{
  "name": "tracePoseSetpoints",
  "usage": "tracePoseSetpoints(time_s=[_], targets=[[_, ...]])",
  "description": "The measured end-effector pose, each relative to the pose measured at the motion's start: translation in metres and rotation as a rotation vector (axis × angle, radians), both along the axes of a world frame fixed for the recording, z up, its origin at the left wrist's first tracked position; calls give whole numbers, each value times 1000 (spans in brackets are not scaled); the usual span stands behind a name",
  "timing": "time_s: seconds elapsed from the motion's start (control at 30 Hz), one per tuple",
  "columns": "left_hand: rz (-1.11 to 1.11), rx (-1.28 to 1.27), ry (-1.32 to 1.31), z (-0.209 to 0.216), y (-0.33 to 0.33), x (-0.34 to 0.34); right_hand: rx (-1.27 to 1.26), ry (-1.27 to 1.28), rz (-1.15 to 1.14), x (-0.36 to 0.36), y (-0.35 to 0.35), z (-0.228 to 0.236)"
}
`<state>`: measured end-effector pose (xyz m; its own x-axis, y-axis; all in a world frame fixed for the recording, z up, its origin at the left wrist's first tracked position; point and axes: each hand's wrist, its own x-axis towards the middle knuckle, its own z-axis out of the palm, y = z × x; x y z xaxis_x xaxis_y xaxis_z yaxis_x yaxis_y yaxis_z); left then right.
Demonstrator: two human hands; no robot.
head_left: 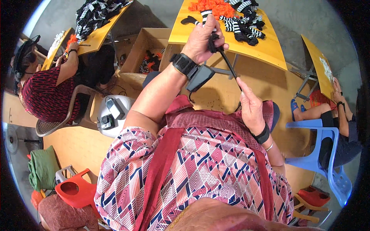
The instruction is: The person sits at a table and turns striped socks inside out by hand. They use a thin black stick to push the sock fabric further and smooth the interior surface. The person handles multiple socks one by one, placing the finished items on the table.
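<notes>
My left hand [201, 41] is closed around a small black-and-white striped fabric tube [206, 14], held above the near edge of the yellow table [273, 50]. A fuzzy black end [212, 42] of the tube shows below the fingers. Lower and to the right, my right hand [252, 107] grips a thin black rod [229, 64], its fingers along the lower part. The rod slants up to the fuzzy end; whether its tip is inside cannot be seen. Several striped pieces with black ends [241, 30] lie on the table beside orange fluffy material [211, 6].
An open cardboard box [133, 48] with striped and orange pieces stands left of the table. At left, a seated person [54, 90] works near another yellow table [110, 21]. Another person [343, 123] sits at right by a blue chair [314, 154]. Devices rest on a white stool [125, 104].
</notes>
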<state>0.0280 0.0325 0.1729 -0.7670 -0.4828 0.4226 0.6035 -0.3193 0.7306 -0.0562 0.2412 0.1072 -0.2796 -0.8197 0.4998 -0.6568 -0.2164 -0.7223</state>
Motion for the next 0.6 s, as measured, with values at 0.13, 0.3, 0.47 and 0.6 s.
tracePoseSetpoints(time_s=[0.13, 0.3, 0.47, 0.6], targets=[[178, -213, -23, 4, 20, 1, 71, -100, 37, 7, 10, 0], [6, -83, 29, 5, 30, -1, 72, -326, 86, 3, 6, -8], [-1, 27, 49, 4, 32, -6, 48, -478, 124, 10, -1, -3], [38, 71, 76, 4, 28, -10, 39, -547, 158, 7, -10, 1]])
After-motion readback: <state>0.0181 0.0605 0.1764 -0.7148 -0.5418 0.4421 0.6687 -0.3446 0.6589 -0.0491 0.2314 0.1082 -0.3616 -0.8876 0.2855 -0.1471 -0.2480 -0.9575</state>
